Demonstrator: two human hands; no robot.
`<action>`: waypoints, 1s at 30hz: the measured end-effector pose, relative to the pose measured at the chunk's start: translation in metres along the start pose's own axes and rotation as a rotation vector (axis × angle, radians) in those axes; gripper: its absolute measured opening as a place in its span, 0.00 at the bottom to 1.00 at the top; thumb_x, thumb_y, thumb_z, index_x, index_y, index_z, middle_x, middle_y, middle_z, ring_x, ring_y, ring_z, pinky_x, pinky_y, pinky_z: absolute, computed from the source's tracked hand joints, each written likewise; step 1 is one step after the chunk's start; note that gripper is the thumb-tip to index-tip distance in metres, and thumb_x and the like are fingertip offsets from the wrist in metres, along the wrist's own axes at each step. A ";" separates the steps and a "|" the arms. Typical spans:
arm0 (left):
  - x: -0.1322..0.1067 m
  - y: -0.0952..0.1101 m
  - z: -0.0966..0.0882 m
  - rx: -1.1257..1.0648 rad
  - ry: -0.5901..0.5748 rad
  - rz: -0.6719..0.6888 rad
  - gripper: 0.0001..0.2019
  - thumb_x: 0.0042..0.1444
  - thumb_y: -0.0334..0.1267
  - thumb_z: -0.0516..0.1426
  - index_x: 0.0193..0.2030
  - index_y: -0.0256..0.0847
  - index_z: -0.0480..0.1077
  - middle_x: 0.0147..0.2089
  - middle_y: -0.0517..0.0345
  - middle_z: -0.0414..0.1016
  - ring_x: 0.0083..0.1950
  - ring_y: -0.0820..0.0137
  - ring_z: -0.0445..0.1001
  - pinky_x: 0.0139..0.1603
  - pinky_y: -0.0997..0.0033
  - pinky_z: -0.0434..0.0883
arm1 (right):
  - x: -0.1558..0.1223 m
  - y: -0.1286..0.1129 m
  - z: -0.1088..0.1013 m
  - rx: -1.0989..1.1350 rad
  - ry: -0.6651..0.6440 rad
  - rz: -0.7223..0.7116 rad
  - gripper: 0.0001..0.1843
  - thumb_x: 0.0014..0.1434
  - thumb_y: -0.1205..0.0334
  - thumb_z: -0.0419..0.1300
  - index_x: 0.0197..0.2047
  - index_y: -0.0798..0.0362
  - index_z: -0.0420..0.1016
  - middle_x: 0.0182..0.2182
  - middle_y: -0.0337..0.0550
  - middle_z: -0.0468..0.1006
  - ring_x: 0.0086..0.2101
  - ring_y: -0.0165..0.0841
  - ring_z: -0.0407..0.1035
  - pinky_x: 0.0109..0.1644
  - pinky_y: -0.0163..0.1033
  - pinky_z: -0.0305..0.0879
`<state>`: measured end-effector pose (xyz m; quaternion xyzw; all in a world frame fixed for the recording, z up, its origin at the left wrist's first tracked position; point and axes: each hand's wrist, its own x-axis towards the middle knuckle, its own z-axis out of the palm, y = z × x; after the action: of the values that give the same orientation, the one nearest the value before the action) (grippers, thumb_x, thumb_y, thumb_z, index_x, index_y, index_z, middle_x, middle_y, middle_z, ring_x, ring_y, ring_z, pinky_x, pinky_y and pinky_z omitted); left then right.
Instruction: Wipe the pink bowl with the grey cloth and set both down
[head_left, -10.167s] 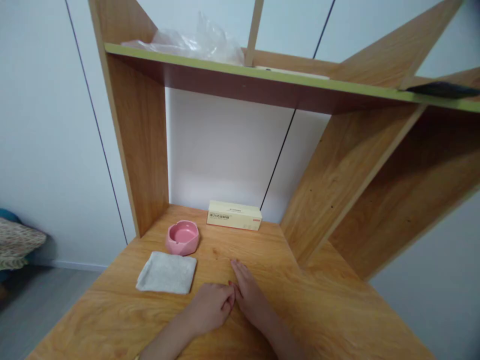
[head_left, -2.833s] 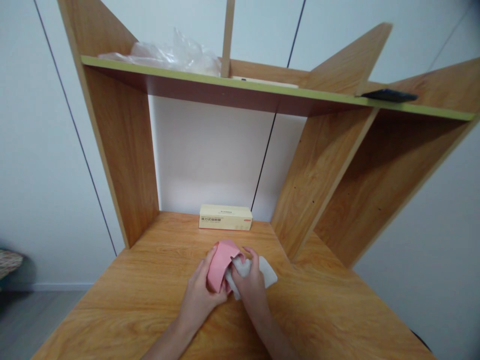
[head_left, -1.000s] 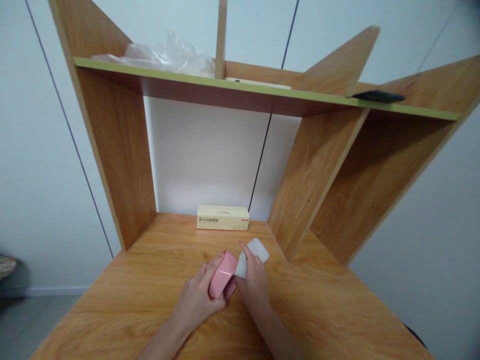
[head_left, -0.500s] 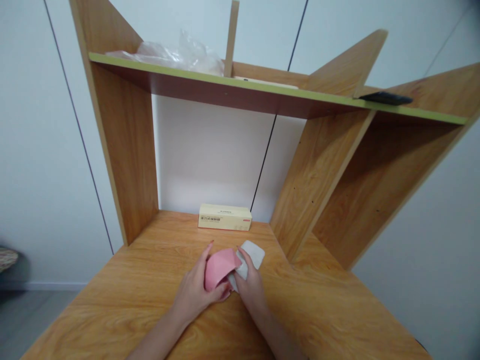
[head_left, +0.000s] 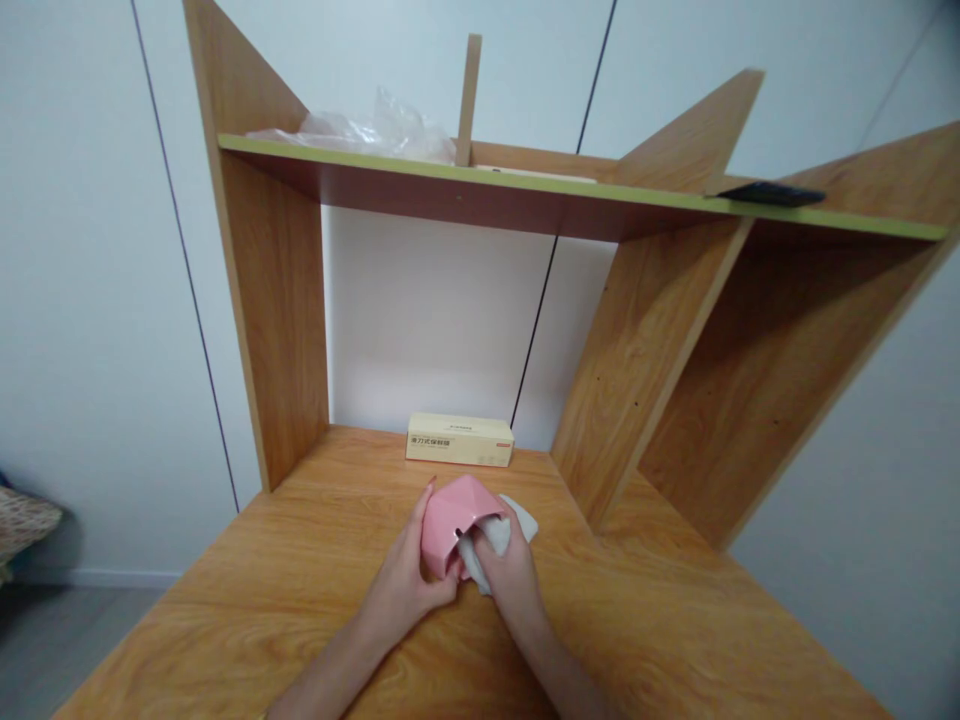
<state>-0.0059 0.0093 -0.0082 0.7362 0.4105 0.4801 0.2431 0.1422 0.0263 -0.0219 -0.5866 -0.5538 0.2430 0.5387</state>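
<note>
My left hand (head_left: 409, 585) grips a pink faceted ceramic dish (head_left: 448, 515), tipped on its side above the wooden desk (head_left: 262, 600), its opening turned toward my right hand. My right hand (head_left: 510, 580) is closed on a bunched grey-white cloth (head_left: 501, 532) and presses it into the dish's opening. Part of the cloth sticks out past my fingers on the far right side. Both hands are close together at the middle of the desk.
A long cream box (head_left: 460, 441) lies at the back of the desk against the white wall. An upper shelf (head_left: 487, 180) carries crumpled clear plastic (head_left: 367, 130) on the left and a flat black object (head_left: 776, 194) on the right. Slanted wooden panels (head_left: 652, 370) rise at the right.
Ten seconds ago both hands lay on the desk, with dish and cloth further left. Since then my left hand lifted the dish; in the last second it turned as my right hand pushed the cloth inside.
</note>
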 end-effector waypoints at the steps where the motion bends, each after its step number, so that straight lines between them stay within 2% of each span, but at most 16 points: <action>1: 0.001 0.000 0.000 0.002 0.002 -0.006 0.43 0.46 0.31 0.56 0.65 0.41 0.35 0.60 0.44 0.58 0.58 0.62 0.61 0.57 0.60 0.60 | 0.000 -0.001 -0.001 -0.075 0.037 -0.011 0.29 0.50 0.56 0.54 0.55 0.54 0.60 0.42 0.47 0.75 0.39 0.37 0.71 0.40 0.38 0.66; 6: 0.004 0.000 -0.003 0.034 0.022 -0.012 0.43 0.44 0.29 0.55 0.65 0.41 0.38 0.57 0.47 0.63 0.54 0.62 0.66 0.52 0.61 0.65 | 0.001 -0.009 -0.013 -0.419 0.129 -0.120 0.32 0.50 0.59 0.54 0.59 0.51 0.54 0.36 0.47 0.75 0.35 0.40 0.71 0.36 0.39 0.64; 9: 0.004 0.000 -0.005 0.083 -0.010 -0.021 0.42 0.42 0.29 0.56 0.65 0.43 0.41 0.56 0.49 0.64 0.52 0.62 0.67 0.51 0.61 0.66 | 0.002 -0.011 -0.018 -0.489 0.110 -0.249 0.33 0.51 0.59 0.54 0.60 0.52 0.52 0.36 0.47 0.75 0.37 0.41 0.70 0.37 0.40 0.63; 11: 0.003 0.001 -0.007 0.101 -0.021 -0.026 0.42 0.42 0.29 0.56 0.64 0.43 0.41 0.56 0.49 0.65 0.51 0.62 0.68 0.50 0.61 0.67 | 0.004 -0.009 -0.018 -0.483 0.073 -0.285 0.33 0.51 0.59 0.53 0.60 0.53 0.50 0.37 0.48 0.75 0.39 0.41 0.70 0.39 0.41 0.62; 16: 0.002 0.004 -0.007 0.114 -0.011 -0.004 0.42 0.43 0.34 0.57 0.65 0.43 0.42 0.54 0.49 0.67 0.49 0.63 0.70 0.48 0.64 0.68 | 0.006 0.002 -0.012 -0.451 -0.012 -0.167 0.34 0.51 0.55 0.55 0.60 0.55 0.51 0.40 0.50 0.74 0.39 0.41 0.70 0.37 0.39 0.62; 18: 0.002 0.004 -0.006 0.136 -0.016 0.014 0.42 0.43 0.35 0.57 0.64 0.43 0.43 0.53 0.51 0.68 0.48 0.64 0.71 0.48 0.65 0.68 | 0.007 0.003 -0.014 -0.493 -0.014 -0.180 0.31 0.52 0.56 0.54 0.59 0.55 0.54 0.39 0.50 0.75 0.37 0.40 0.70 0.36 0.39 0.61; 22: 0.005 0.004 -0.006 0.210 -0.052 0.054 0.41 0.42 0.32 0.55 0.64 0.43 0.44 0.49 0.52 0.71 0.46 0.65 0.71 0.48 0.67 0.67 | 0.010 -0.003 -0.025 -0.687 0.027 -0.500 0.32 0.52 0.61 0.56 0.59 0.55 0.55 0.36 0.49 0.75 0.37 0.40 0.68 0.41 0.43 0.57; 24: 0.006 0.006 -0.007 0.258 -0.073 0.072 0.40 0.42 0.32 0.55 0.64 0.43 0.45 0.49 0.52 0.71 0.47 0.64 0.71 0.48 0.66 0.67 | 0.010 -0.006 -0.028 -0.713 0.029 -0.599 0.33 0.51 0.60 0.57 0.60 0.56 0.53 0.37 0.50 0.75 0.37 0.41 0.67 0.42 0.44 0.57; 26: 0.006 0.010 -0.010 0.308 -0.095 0.072 0.40 0.42 0.33 0.55 0.64 0.44 0.46 0.50 0.53 0.71 0.47 0.63 0.71 0.48 0.65 0.67 | 0.009 -0.007 -0.028 -0.676 0.031 -0.539 0.35 0.51 0.59 0.58 0.60 0.57 0.52 0.38 0.51 0.74 0.38 0.42 0.67 0.42 0.43 0.58; 30: 0.006 0.016 -0.017 0.369 -0.146 0.051 0.39 0.44 0.38 0.56 0.64 0.47 0.45 0.50 0.54 0.71 0.46 0.60 0.71 0.45 0.63 0.68 | 0.006 -0.004 -0.020 -0.508 -0.054 -0.276 0.32 0.50 0.60 0.56 0.59 0.54 0.55 0.39 0.49 0.75 0.41 0.41 0.69 0.39 0.39 0.62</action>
<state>-0.0142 0.0047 0.0138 0.8113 0.4537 0.3482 0.1210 0.1598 0.0237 -0.0104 -0.6151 -0.6856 0.0363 0.3876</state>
